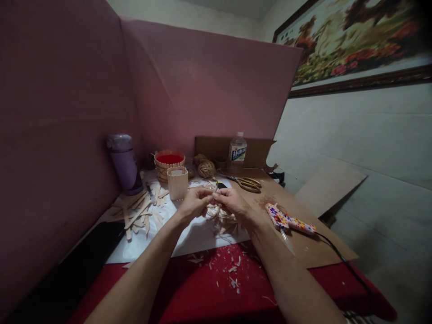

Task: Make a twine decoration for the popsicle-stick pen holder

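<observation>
My left hand (pixel 195 202) and my right hand (pixel 232 200) meet over the white paper (pixel 189 240), fingertips pinched close together. A thin pale piece shows between them, too small to name. Under and behind the right hand lies a heap of pale wood shavings or fibres (pixel 225 221). Just left of my left hand stands a small holder made of craft sticks (pixel 177 185). Behind it is a rounder stick-sided container with a red inside (pixel 169 159). A ball of twine (pixel 206 169) rests beyond my fingers, and scissors with gold handles (pixel 249 184) lie to its right.
Loose craft sticks (pixel 137 217) spread at left beside a purple bottle (pixel 125 164). A flower-patterned glue gun (pixel 288 221) with a cord lies on brown cardboard (pixel 324 252). A labelled plastic bottle (pixel 238 152) stands behind. Scraps dot the red cloth (pixel 202 292).
</observation>
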`<state>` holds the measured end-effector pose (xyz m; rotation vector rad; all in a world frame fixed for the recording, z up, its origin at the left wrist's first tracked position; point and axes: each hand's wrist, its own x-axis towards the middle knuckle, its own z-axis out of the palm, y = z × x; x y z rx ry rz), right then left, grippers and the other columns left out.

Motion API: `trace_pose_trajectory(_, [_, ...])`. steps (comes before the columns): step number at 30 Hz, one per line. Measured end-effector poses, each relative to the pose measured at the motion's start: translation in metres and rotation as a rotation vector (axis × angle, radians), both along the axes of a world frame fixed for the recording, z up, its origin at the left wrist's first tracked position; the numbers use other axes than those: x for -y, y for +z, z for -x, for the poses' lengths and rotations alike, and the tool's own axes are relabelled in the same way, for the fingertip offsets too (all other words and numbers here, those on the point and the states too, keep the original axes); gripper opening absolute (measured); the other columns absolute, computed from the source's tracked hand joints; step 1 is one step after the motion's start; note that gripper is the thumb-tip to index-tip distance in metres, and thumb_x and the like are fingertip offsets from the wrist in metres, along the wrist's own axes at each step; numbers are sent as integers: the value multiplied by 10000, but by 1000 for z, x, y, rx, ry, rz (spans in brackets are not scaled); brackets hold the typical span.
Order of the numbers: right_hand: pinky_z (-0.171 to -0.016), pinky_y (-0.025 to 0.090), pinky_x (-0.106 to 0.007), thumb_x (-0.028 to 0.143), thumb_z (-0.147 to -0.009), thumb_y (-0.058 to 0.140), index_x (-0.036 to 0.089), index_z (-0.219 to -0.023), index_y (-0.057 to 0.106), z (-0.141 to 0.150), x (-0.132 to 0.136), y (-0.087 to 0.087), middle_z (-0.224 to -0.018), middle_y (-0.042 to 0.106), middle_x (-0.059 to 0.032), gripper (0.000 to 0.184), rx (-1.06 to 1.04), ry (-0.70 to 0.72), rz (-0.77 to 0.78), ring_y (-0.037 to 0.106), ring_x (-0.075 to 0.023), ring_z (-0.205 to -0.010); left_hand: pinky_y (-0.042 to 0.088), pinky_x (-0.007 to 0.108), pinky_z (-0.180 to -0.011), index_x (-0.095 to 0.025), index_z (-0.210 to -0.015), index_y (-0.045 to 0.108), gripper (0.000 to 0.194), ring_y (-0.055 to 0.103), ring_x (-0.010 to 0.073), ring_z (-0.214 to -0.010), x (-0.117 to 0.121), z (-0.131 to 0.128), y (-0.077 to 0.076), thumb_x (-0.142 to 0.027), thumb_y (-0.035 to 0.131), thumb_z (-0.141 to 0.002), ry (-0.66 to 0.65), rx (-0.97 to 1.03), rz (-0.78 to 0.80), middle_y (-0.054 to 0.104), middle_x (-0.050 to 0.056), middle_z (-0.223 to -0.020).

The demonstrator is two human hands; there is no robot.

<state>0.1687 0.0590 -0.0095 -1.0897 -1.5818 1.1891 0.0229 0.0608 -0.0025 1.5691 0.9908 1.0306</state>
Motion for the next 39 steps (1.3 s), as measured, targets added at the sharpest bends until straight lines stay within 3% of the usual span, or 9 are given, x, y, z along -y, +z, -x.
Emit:
trace_pose_trajectory(8, [-390,136,-211,424,-682,549,162,-579,463,-4,3,4,-444,325,71,294,60,71,58,229,-44,-385,220,176,-317,-72,-685,662,207,344,33,-299,-1,0,-1,-266,589,-682,-10,-118,-31,475,-35,-416])
trace_pose_trajectory(13, [-390,169,-209,429,-680,546,157,-573,476,-5,1,3,-468,420,37,300,112,104,79,273,-47,-383,170,182,-313,-78,-627,647,178,301,30,-278,-1,1,0,-251,614,-649,7,-78,41,424,-51,-355])
trace_pose_trajectory(15, [-403,211,-211,438,-691,541,154,-581,492,-5,-3,1,-490,462,18,309,159,109,33,319,-58,-400,150,186,-316,-87,-589,625,184,278,26,-275,0,2,1,-266,635,-629,22,-30,101,397,-60,-335])
trace_pose_trajectory(18, [-463,294,-213,418,-675,587,144,-606,528,-6,-8,-2,-553,500,5,289,229,22,-153,401,-84,-491,120,192,-326,-99,-546,592,218,239,15,-279,0,4,2,-296,662,-604,25,20,150,361,-70,-323])
trace_pose_trajectory(22, [-555,358,-221,388,-681,592,144,-648,548,-3,-10,-1,-629,527,3,250,92,-75,-296,440,-99,-582,101,202,-339,-112,-530,560,228,232,15,-293,-1,6,1,-300,673,-592,-23,65,172,364,-67,-346])
trace_pose_trajectory(33, [-628,392,-249,338,-671,579,137,-638,602,-1,-10,4,-641,587,-20,205,-55,-99,-224,497,-120,-619,83,201,-360,-113,-619,575,216,210,7,-336,2,7,3,-304,675,-618,-178,105,215,344,-76,-423])
trace_pose_trajectory(39, [-577,374,-233,343,-683,571,129,-635,605,0,-7,3,-613,570,-11,222,-21,-100,-178,479,-110,-591,63,216,-370,-129,-547,509,261,171,11,-358,6,9,5,-304,695,-598,-265,109,243,279,-86,-419])
